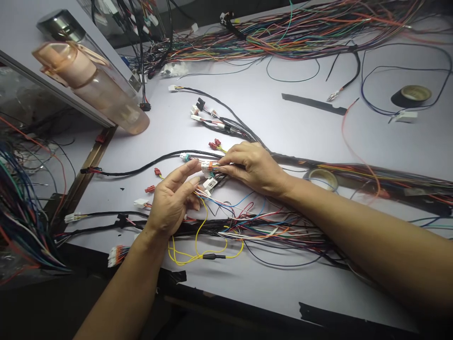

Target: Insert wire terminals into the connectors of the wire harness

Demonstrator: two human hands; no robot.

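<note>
My right hand (249, 165) pinches a small white-and-orange wire connector (208, 166) at its wire end, thumb and forefinger closed. My left hand (175, 191) is beside it, forefinger close to the connector's front and the other fingers curled around several thin loose wires (202, 192) in white, yellow and red. Just below the connector is a white plug (210, 184). A white-and-teal connector (184, 157) lies above my left fingertips. Red connectors (214, 144) sit behind my right hand. Nearer me, a yellow wire loop (198, 257) has a black sleeve.
A pink bottle (106, 94) and another clear bottle (63, 28) stand at left. A large bundle of coloured wires (283, 35) runs along the back. Tape rolls (415, 93) and a black strip (313, 104) lie at right. Black-wrapped harness branches (141, 165) spread leftward.
</note>
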